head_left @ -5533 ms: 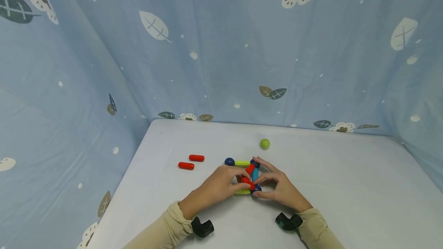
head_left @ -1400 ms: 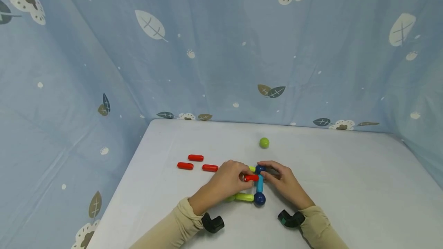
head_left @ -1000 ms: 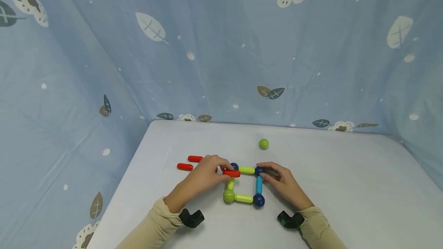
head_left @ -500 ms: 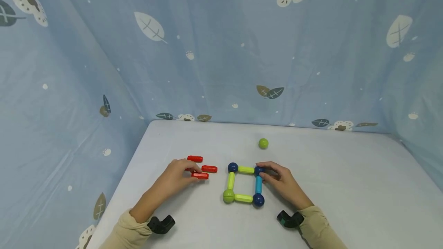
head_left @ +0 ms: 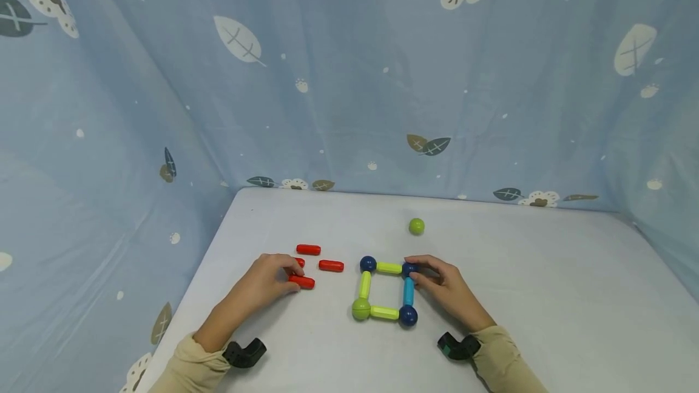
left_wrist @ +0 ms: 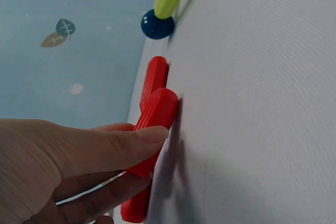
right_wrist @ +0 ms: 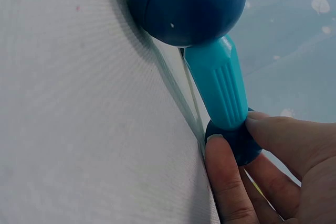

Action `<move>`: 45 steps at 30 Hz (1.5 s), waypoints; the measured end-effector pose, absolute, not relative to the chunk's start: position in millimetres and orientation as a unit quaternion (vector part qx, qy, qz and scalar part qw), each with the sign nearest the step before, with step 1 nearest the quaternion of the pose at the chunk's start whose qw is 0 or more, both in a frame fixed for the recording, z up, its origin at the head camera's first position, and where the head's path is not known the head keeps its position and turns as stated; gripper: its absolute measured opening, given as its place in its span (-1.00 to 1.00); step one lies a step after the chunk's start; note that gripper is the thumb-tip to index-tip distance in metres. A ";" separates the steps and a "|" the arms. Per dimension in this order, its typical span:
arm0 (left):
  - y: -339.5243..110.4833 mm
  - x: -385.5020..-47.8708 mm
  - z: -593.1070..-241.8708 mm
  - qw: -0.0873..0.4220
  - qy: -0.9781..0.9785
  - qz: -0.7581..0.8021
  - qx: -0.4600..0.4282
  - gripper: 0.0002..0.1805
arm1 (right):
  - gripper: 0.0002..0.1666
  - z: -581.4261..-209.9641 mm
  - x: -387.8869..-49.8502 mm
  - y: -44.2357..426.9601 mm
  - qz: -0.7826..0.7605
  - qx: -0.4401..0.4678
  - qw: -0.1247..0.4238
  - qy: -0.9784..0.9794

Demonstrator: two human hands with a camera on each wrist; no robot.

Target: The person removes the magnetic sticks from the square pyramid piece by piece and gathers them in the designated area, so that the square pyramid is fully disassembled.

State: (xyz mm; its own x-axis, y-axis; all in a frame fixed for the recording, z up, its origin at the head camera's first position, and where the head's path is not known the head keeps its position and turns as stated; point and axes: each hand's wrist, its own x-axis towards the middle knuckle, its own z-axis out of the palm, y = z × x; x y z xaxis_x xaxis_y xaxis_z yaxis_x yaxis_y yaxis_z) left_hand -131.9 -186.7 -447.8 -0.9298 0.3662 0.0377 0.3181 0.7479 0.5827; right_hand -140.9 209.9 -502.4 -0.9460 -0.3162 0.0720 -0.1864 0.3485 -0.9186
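My left hand (head_left: 262, 287) pinches a red rod (head_left: 303, 282) between thumb and fingers, low over the table at left; the left wrist view shows the thumb along its side. My right hand (head_left: 449, 288) pinches a dark blue ball (right_wrist: 239, 145), the far right corner of a four-sided frame. A light blue rod (head_left: 408, 292) joins that ball to the near right blue ball (head_left: 408, 316). Yellow-green rods (head_left: 384, 313) form the other sides, with a green ball (head_left: 361, 309) at near left and a blue ball (head_left: 368, 264) at far left.
Two red rods, one farther back (head_left: 308, 250) and one to the right (head_left: 330, 265), lie near my left hand; a third is partly hidden behind its fingers. A loose green ball (head_left: 417, 226) sits toward the back. Patterned blue cloth (head_left: 338, 77) stands behind the white table (head_left: 524, 296).
Two red rods at the frame have been taken off it; one lies left of it. My left hand has carried the other leftward to the loose red rods. My right hand stays at the frame.
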 end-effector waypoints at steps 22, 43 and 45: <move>-186.8 -132.9 -453.5 0.024 0.939 0.288 0.184 -0.75 | -0.65 -503.0 -138.4 209.3 -0.540 -0.160 0.045 0.825; -90.5 -112.7 -461.6 0.102 0.923 0.298 0.222 -0.64 | -0.84 -501.2 -137.6 217.0 -0.523 -0.215 0.088 0.820; -82.6 -116.8 -462.5 0.110 0.920 0.301 0.226 -0.67 | -0.77 -501.8 -138.2 216.2 -0.519 -0.220 0.083 0.822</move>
